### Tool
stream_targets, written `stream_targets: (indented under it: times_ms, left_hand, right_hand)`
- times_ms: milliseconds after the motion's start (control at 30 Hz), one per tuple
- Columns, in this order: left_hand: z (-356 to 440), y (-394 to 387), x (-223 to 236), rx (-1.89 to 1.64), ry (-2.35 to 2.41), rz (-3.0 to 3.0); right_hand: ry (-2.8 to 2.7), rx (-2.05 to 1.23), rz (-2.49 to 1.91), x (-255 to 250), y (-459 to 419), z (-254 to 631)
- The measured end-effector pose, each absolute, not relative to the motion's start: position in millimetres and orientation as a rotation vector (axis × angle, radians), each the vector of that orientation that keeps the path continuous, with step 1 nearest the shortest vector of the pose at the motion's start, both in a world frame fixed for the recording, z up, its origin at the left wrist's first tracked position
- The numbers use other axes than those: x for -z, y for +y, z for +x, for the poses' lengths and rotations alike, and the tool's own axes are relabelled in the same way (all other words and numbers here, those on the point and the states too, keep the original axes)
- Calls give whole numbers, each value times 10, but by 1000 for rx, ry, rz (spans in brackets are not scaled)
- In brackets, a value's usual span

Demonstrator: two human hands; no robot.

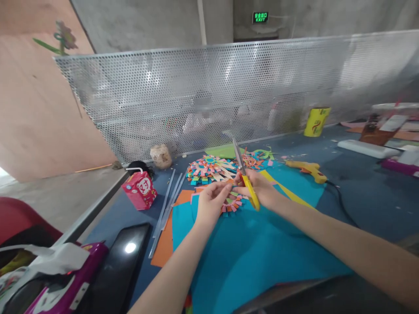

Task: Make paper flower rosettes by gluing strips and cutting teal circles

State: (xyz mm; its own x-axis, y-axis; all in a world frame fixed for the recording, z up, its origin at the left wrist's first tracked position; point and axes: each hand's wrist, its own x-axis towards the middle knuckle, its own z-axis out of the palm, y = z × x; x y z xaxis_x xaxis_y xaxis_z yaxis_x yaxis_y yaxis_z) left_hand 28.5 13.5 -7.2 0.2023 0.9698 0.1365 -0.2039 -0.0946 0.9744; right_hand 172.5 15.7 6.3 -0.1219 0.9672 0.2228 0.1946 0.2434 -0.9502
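Note:
My left hand [211,201] is closed, thumb and fingers pinching a ring of fringed paper strips [231,206] in pink, orange, blue and green. Around the handles of a pair of scissors [238,153] with yellow and orange grips, my right hand [263,188] is closed; the blades point up and away from me. Fingertips of both hands are close together over the ring and partly hide it. Beneath lie large blue paper sheets [235,248]. Just beyond the hands rests a pile of fringed paper flowers [209,168].
Clear glue sticks [166,205], a red drink carton [140,190] and a black phone [122,257] lie left. A yellow glue gun [307,170] with a cord and a yellow can [317,123] are right. A perforated metal screen [183,96] borders the table's back.

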Motion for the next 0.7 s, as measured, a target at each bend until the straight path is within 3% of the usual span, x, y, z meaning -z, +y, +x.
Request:
stream_targets:
  times_ms: [433, 700]
  left_hand:
    - [219, 179, 58, -1242, 931, 1539]
    - [118, 217, 66, -1075, 1027, 2175]
  right_hand:
    - [-1518, -1010, -1087, -62, 170, 1845]
    - [-1592, -988, -1055, -118, 89, 1809]
